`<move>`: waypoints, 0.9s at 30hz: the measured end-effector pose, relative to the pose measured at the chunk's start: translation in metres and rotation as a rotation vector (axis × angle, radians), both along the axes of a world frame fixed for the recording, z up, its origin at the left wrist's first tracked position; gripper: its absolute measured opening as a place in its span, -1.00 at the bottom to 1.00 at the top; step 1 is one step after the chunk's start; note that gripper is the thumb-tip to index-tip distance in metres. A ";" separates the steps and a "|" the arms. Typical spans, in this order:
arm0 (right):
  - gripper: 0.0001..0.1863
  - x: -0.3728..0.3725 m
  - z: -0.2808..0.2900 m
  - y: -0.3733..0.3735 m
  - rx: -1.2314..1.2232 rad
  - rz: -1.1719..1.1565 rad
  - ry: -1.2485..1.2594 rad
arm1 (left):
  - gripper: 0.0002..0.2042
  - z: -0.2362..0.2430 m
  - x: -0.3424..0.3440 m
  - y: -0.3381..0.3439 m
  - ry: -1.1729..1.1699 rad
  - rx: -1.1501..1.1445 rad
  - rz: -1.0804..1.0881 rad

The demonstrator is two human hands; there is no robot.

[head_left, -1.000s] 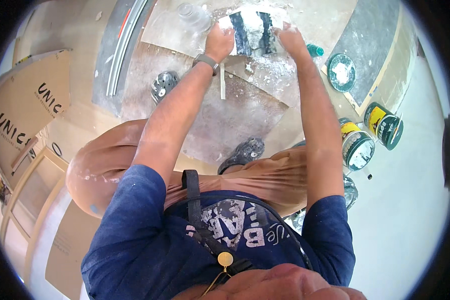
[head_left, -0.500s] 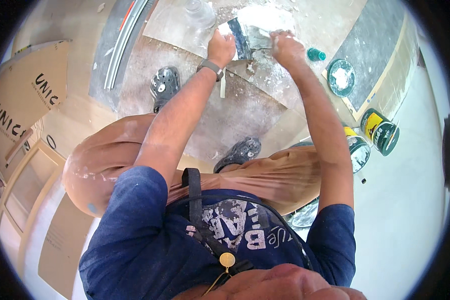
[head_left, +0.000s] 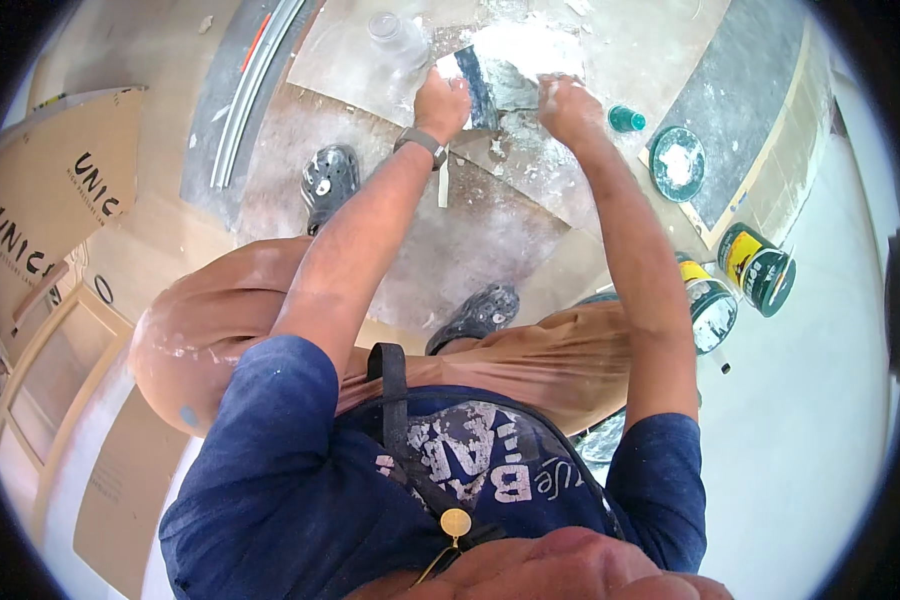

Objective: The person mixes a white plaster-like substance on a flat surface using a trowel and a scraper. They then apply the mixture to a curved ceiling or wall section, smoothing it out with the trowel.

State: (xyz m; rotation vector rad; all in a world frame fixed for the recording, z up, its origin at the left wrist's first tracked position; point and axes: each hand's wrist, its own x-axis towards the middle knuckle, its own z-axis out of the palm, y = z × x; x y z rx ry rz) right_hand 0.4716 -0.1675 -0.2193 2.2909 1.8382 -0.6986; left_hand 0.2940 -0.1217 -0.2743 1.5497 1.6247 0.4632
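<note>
My left hand [head_left: 440, 105] grips a flat, dark-streaked scraper plate [head_left: 475, 85] smeared with white. My right hand [head_left: 570, 110] is closed near a heap of white powder [head_left: 525, 40] on a grey, smeared patch; what its fingers hold is unclear. Both hands are over a spattered board [head_left: 580, 170]. A translucent plastic container [head_left: 385, 32] stands beyond my left hand. A small teal bottle [head_left: 626, 118] is just right of my right hand, with a round green lid [head_left: 676, 162] holding white material farther right.
Two tins [head_left: 755, 270] with yellow labels stand at the right, behind my forearm. Long metal strips [head_left: 245, 110] lie on a grey sheet at the upper left. Cardboard sheets [head_left: 60, 190] and a wooden frame [head_left: 60, 370] are at the left. My shoes [head_left: 330, 185] rest on the boards.
My right hand has shifted left and down, away from the plate's right side, uncovering more white powder. The plate in my left hand now appears narrower and tilted.
</note>
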 end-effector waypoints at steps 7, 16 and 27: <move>-0.62 0.074 -0.053 -0.040 0.022 -0.470 0.590 | -0.72 -0.005 0.000 0.014 -0.037 0.028 -0.014; -0.69 0.018 -0.085 -0.037 0.065 -1.023 1.433 | -0.72 0.013 0.007 0.010 -0.013 0.125 -0.130; -0.69 -0.001 0.020 0.030 -0.018 -0.076 -0.016 | -0.73 0.009 0.005 -0.003 -0.035 0.042 0.035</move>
